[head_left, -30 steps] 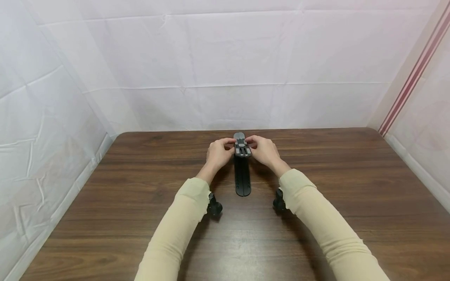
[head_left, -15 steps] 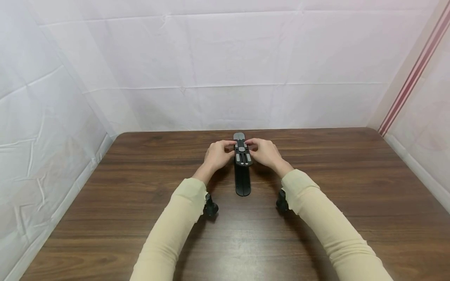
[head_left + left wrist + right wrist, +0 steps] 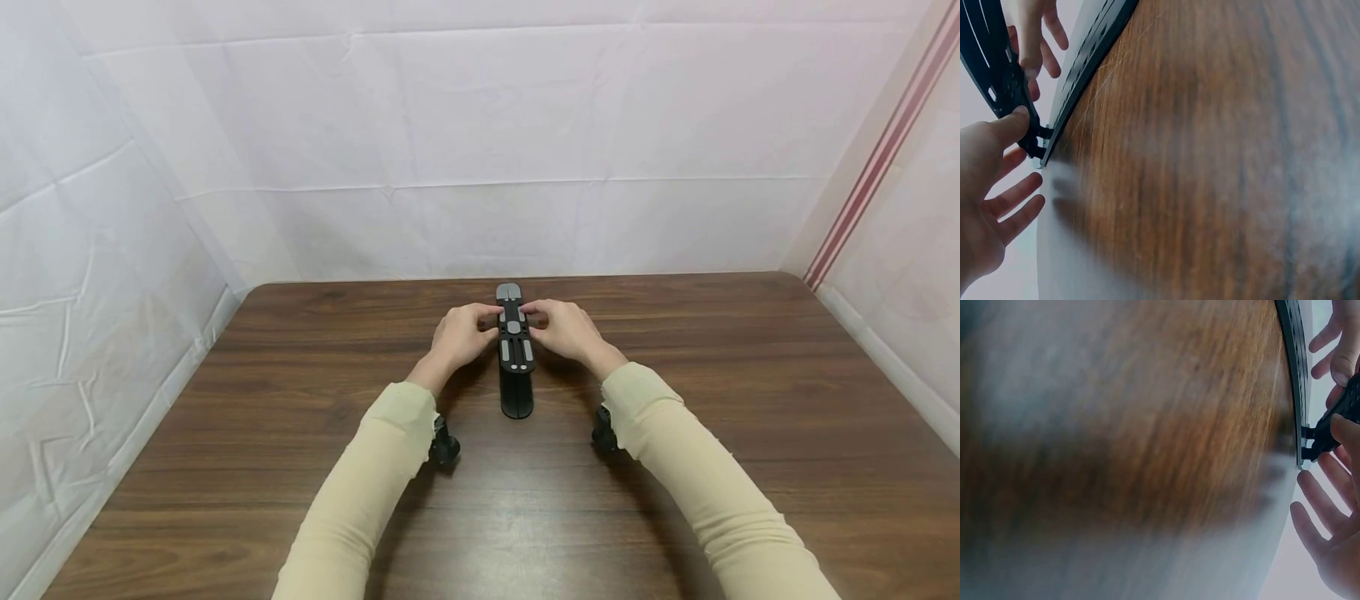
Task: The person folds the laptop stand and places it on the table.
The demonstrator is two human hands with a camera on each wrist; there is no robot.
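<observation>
Lying lengthwise mid-table, nearer the far edge, is a black folding stand [image 3: 515, 367]: a long base strip w/ a hinged upper plate carrying grey pads, raised at a slant off the base. Both hands work that plate at its far half. Left hand [image 3: 459, 334] pinches its left edge, thumb on the plate; wrist view shows the other fingers [image 3: 1019, 200] spread loose beneath. Right hand [image 3: 566, 327] pinches the right edge the same way, thumb on the plate, fingers [image 3: 1325, 500] fanned below.

Handling, prob.: stiff, light, hard plastic or metal, smooth edges so a bit slippery; hinge likely tight. Best held by the plate's side edges near the hinge, base left flat on the table [image 3: 300, 467] for support.

Around: brown wood-grain table, cream sleeves [image 3: 360, 500], white sheeting [image 3: 480, 150] on the walls.
</observation>
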